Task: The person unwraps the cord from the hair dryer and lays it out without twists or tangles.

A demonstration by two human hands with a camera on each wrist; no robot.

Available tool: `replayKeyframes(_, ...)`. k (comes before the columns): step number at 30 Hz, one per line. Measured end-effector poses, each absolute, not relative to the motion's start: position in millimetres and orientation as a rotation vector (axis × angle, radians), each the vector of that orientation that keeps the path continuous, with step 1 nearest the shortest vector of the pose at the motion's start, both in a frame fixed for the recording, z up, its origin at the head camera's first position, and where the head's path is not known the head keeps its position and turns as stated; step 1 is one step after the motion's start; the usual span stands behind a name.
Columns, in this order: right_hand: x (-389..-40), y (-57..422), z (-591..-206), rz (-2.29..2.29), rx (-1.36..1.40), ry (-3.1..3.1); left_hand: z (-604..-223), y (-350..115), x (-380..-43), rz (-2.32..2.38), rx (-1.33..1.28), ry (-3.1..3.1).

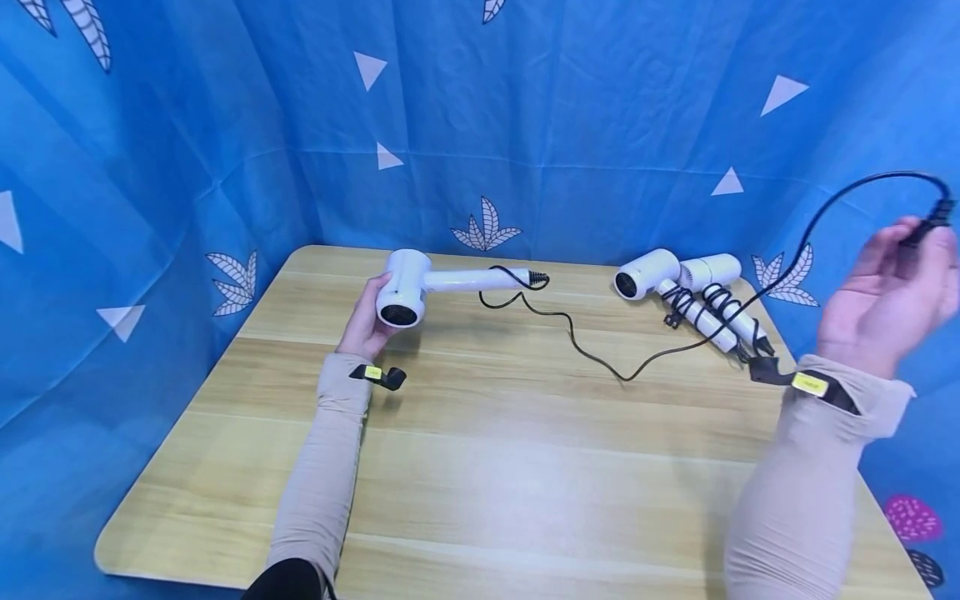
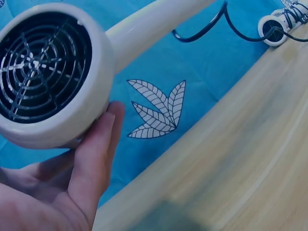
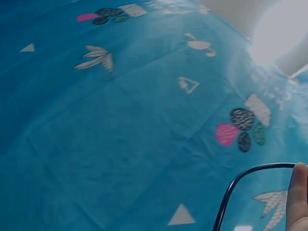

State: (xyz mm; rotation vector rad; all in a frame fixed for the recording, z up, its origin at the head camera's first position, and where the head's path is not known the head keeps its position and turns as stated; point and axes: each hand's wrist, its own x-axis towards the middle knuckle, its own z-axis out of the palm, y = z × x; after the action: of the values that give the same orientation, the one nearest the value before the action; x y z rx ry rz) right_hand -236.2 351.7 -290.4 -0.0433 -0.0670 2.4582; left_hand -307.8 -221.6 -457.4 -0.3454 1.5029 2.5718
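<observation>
My left hand [image 1: 366, 325] grips the barrel of a white hair dryer [image 1: 407, 287] from its left side, with the handle pointing right. In the left wrist view the thumb and fingers [image 2: 94, 154] lie against the barrel below its dark round grille [image 2: 43, 67]. Raised at the far right, my right hand [image 1: 892, 292] pinches the black plug end [image 1: 930, 223] of the cord. From there the black cord [image 1: 573, 333] arcs down and runs in loose bends to the dryer's handle. Only a fingertip and a curve of cord show in the right wrist view.
Two more white hair dryers [image 1: 648, 273] lie at the table's back right corner, black cords wound round their handles. The loose cord passes in front of them. A blue patterned curtain [image 1: 555, 108] hangs behind and beside the wooden table [image 1: 525, 500].
</observation>
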Motion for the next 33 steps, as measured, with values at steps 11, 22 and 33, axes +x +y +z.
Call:
replayKeyframes(11, -267.0, 308.6, -333.3, 2.584, -0.021, -0.473, -449.3, -215.4, -302.8, 2.502, -0.268, 1.482)
replayKeyframes(22, -275.8, 274.2, -374.2, 2.684, 0.076, -0.917, -443.4, -211.3, -299.6, 2.465, -0.177, 1.480)
replayKeyframes(33, -280.9, 244.8, -408.3, 2.405, 0.301, -1.819, -442.0, -205.7, -298.1, 2.415, -0.159, 1.541)
